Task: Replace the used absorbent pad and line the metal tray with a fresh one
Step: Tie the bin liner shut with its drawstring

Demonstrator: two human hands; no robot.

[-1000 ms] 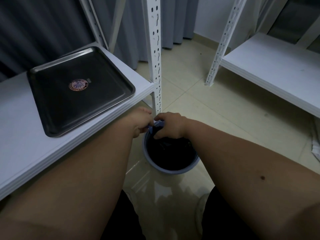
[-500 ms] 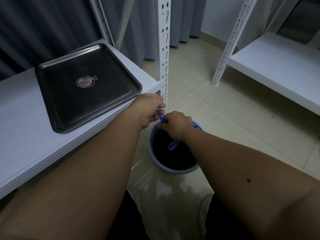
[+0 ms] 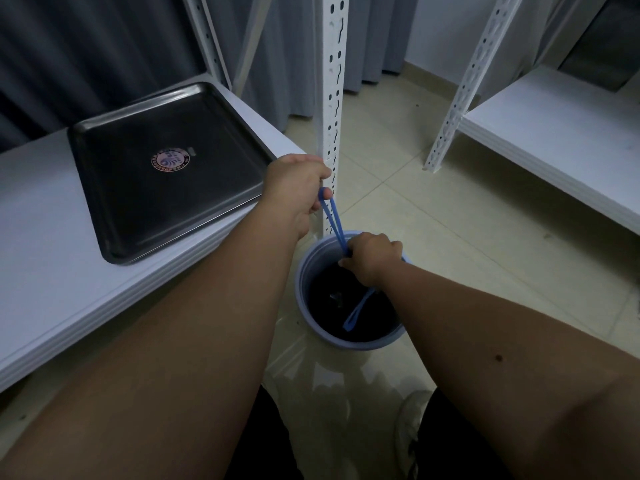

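A second ago both hands were together at the far rim of the bin [image 3: 313, 271]. Now the left hand [image 3: 298, 188] has lifted away toward the shelf edge, drawing a blue drawstring loop [image 3: 330, 216] taut from the right hand [image 3: 372, 259], and another loop [image 3: 356, 311] has appeared, dangling inside the bin.

The left hand [image 3: 298, 188] is closed around one blue loop [image 3: 329, 216], held up beside the white post [image 3: 332, 109] of the shelf [image 3: 41, 271]. The right hand [image 3: 372, 258] is closed on the same blue strap right over a round bin [image 3: 304, 271] on the floor, and another blue loop [image 3: 356, 311] hangs down into the dark bin. A dark metal tray [image 3: 166, 206] lies flat on the shelf with a round sticker [image 3: 170, 160] in its middle.
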